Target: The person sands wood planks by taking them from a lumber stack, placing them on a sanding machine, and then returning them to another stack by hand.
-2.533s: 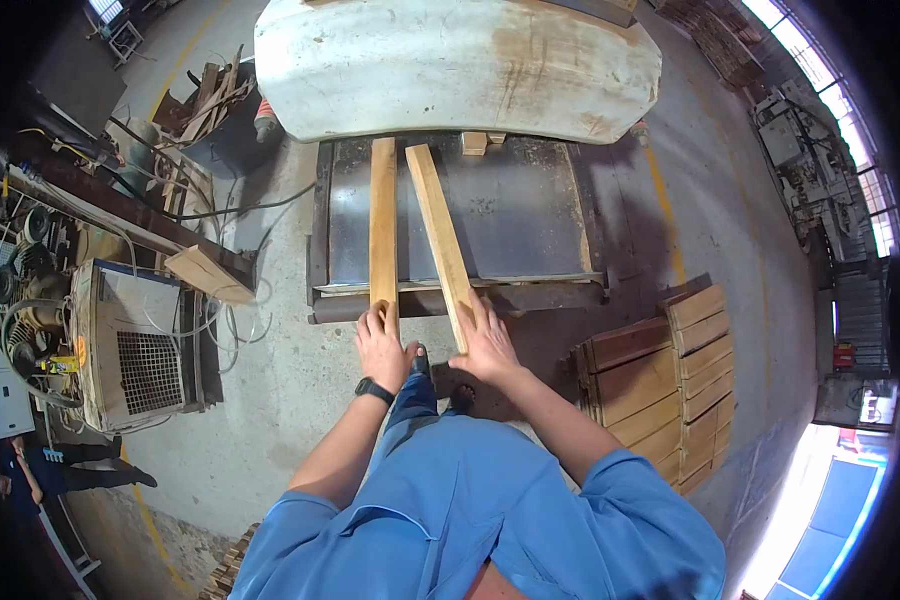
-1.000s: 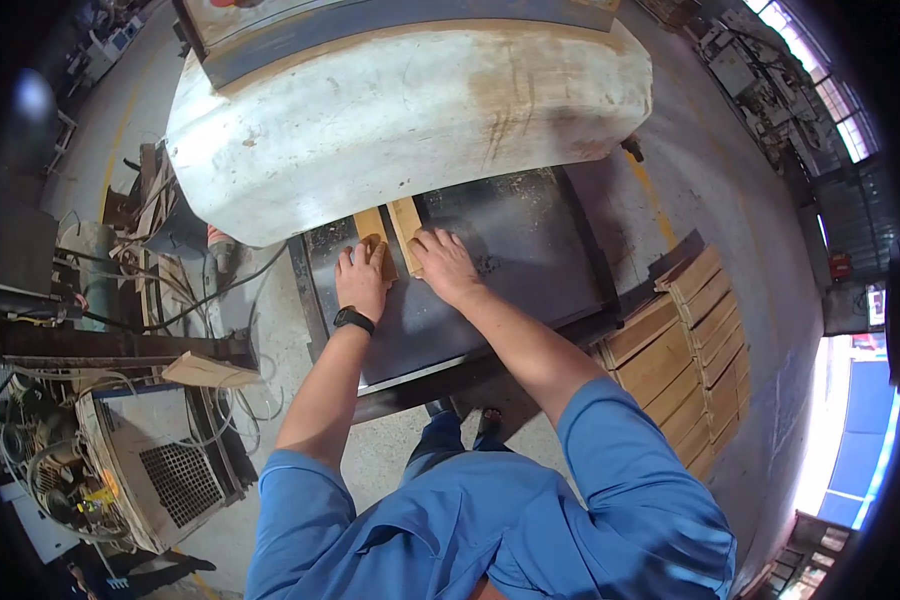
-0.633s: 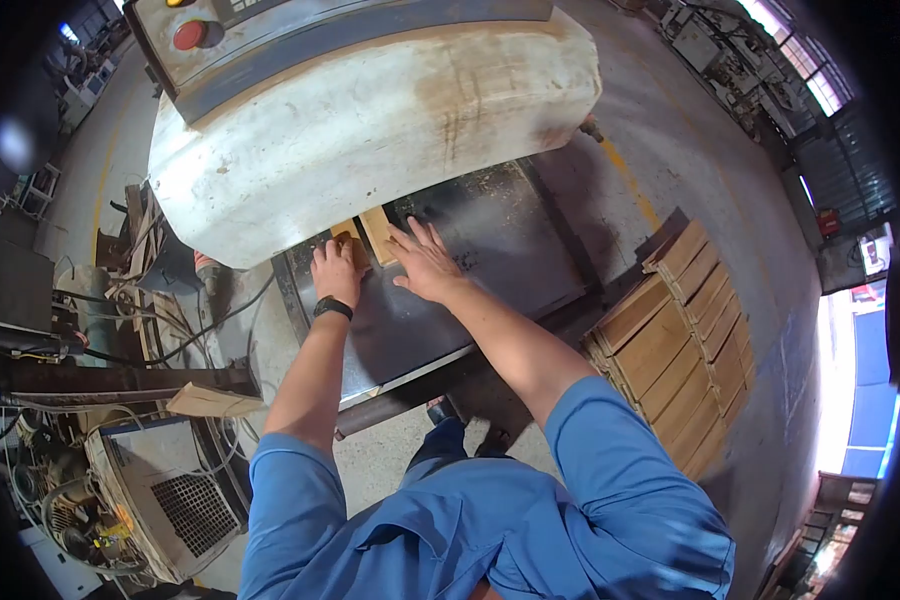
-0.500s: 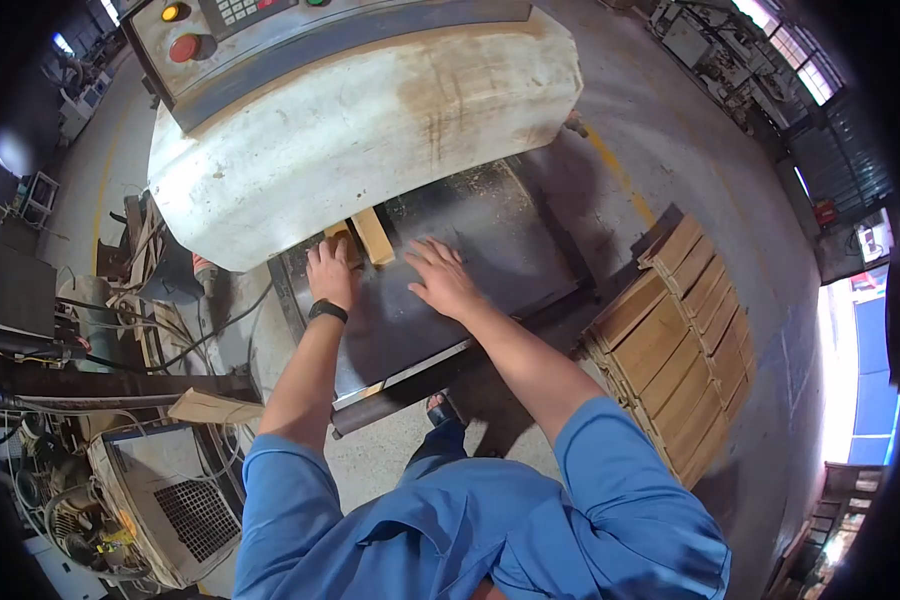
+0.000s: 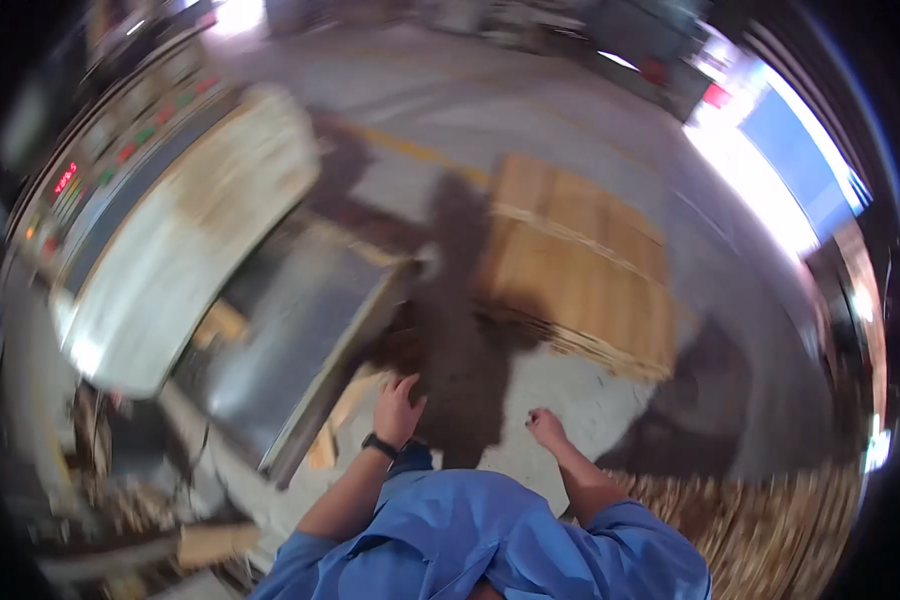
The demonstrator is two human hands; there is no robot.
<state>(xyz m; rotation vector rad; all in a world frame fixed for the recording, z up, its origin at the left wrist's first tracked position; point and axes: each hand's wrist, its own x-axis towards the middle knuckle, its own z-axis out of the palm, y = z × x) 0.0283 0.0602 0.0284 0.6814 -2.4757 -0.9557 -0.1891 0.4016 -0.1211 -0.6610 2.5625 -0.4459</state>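
Observation:
My left hand [image 5: 398,410], with a dark band [image 5: 379,445] at its wrist, hangs in front of my body with nothing in it. Its fingers are loosely apart, near the front edge of the machine's dark metal table [image 5: 300,320]. On that table, by the white cover [image 5: 195,235], lie short wooden pieces [image 5: 220,324]; blur hides their exact shape. Out to the right, over the floor, my right hand [image 5: 546,428] is loosely curled and touches nothing. I see nothing held in it.
A strapped stack of wooden boards [image 5: 580,265] stands on the floor ahead. At lower right is a large pile of wood strips [image 5: 770,530]. Control buttons [image 5: 145,132] line the machine's panel at upper left. More wood [image 5: 215,543] lies at lower left.
My view has swung right, so the machine now sits at the left. Both hands have come off the metal table and the wooden pieces, back towards my body.

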